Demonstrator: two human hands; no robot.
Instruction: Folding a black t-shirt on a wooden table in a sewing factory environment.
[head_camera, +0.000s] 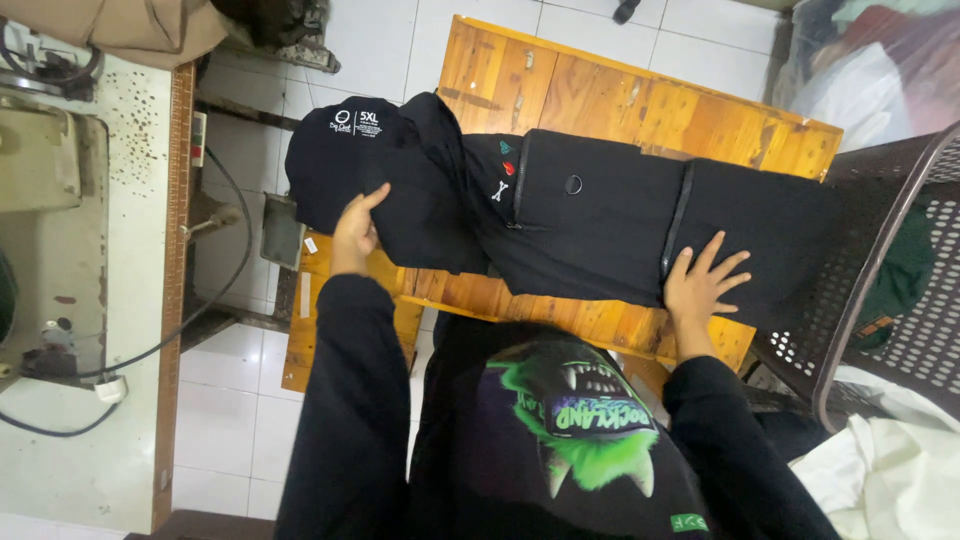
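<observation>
A black garment (590, 215) lies folded lengthwise across a small wooden table (640, 105), its collar end with a white printed label hanging past the table's left edge. My left hand (355, 232) grips the fabric near that collar end, fingers curled over a fold. My right hand (703, 283) lies flat with fingers spread on the garment's right part, near the table's front edge. A zip line and a few small coloured marks show on the cloth.
A sewing machine table (90, 250) with cables stands at the left. At the right sits a dark perforated plastic basket (900, 250) holding green cloth, with pale fabric (890, 470) below it. White floor tiles (230, 420) lie between the tables.
</observation>
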